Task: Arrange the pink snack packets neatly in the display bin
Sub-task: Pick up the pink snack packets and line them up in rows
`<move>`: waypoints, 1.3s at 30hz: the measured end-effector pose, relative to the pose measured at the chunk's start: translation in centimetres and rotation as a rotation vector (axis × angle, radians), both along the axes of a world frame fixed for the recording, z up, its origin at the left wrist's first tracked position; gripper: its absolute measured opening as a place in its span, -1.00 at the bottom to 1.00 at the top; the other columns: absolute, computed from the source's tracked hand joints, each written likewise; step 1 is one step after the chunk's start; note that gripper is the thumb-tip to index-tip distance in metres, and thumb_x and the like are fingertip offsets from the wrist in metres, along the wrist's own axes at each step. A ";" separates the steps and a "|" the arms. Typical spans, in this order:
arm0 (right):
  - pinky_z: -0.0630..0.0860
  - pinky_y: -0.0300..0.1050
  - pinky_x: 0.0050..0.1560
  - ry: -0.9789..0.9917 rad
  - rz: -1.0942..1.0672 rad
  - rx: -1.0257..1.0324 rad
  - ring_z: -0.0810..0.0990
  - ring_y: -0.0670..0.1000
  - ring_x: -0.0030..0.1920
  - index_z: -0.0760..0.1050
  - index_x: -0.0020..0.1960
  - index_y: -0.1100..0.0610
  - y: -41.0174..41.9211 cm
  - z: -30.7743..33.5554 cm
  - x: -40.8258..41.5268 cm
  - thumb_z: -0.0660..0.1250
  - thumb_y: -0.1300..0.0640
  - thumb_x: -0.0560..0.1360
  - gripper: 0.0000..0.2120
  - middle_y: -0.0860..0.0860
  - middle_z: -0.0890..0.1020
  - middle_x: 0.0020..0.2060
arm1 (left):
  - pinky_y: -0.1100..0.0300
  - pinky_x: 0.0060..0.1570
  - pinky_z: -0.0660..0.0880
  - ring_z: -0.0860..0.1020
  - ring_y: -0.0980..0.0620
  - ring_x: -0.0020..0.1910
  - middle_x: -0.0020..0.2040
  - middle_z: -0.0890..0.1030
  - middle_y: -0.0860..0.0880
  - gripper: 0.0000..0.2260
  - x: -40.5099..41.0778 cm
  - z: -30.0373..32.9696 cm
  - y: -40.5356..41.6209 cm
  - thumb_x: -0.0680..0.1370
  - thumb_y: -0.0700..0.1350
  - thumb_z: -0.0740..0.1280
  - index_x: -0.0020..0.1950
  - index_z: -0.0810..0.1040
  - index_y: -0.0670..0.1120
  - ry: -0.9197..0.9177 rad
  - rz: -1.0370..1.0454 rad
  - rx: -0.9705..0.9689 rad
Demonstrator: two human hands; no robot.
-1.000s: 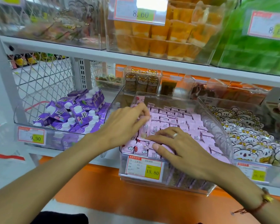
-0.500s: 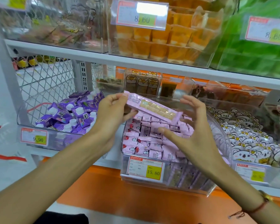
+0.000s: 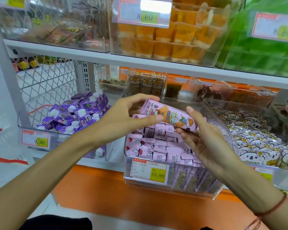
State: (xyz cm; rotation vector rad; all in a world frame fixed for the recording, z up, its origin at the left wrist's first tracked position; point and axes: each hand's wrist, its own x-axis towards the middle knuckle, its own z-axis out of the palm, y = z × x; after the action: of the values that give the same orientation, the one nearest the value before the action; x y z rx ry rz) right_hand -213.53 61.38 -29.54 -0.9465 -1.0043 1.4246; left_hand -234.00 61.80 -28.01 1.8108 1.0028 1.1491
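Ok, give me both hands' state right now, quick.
Left hand: pinching the left end of the long pink packet above the display bin.
Right hand: cradling the packet's right end, fingers curled beneath.

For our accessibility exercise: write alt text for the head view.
Two hands hold a long pink snack packet above a clear display bin of small pink packets: the left hand grips one end, the right hand the other.

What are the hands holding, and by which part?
A long pink snack packet, lifted above the bin: left hand pinches its left end, right hand its right end.
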 end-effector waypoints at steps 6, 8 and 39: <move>0.62 -0.19 -0.14 -0.195 0.085 0.115 0.69 0.04 -0.05 0.45 0.25 0.08 0.4 -0.6 -0.5 0.40 -0.21 0.29 -0.38 0.03 0.70 -0.06 | 0.32 -0.07 0.57 0.65 0.12 0.00 0.02 0.68 0.04 -0.67 -0.5 -0.1 0.8 0.44 -0.11 0.43 0.20 0.56 -0.03 -0.165 0.166 0.034; 0.60 -0.25 -0.12 -0.194 0.078 0.157 0.68 0.02 -0.03 0.46 0.24 0.07 0.4 -0.8 -0.6 0.41 -0.15 0.30 -0.43 0.00 0.70 -0.06 | 0.31 -0.07 0.58 0.65 0.13 -0.02 0.01 0.68 0.04 -0.67 -0.2 -0.3 1.0 0.43 -0.13 0.44 0.18 0.55 -0.07 -0.214 0.136 -0.031; 0.40 -0.21 0.10 -1.347 0.235 0.733 0.48 -0.16 0.08 0.54 0.19 0.03 1.9 -3.3 0.0 0.14 -0.12 0.58 -0.65 -0.10 0.60 0.10 | 0.21 0.04 0.37 0.41 0.13 0.17 0.20 0.53 0.14 -0.65 -0.8 -2.5 3.2 0.51 0.15 0.33 0.26 0.55 0.10 0.910 0.193 0.492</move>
State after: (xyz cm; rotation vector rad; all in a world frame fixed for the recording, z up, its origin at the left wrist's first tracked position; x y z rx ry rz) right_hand -213.51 63.32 -32.84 -1.1864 -2.4484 0.2909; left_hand -234.79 64.97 -30.56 2.7957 1.5034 0.6750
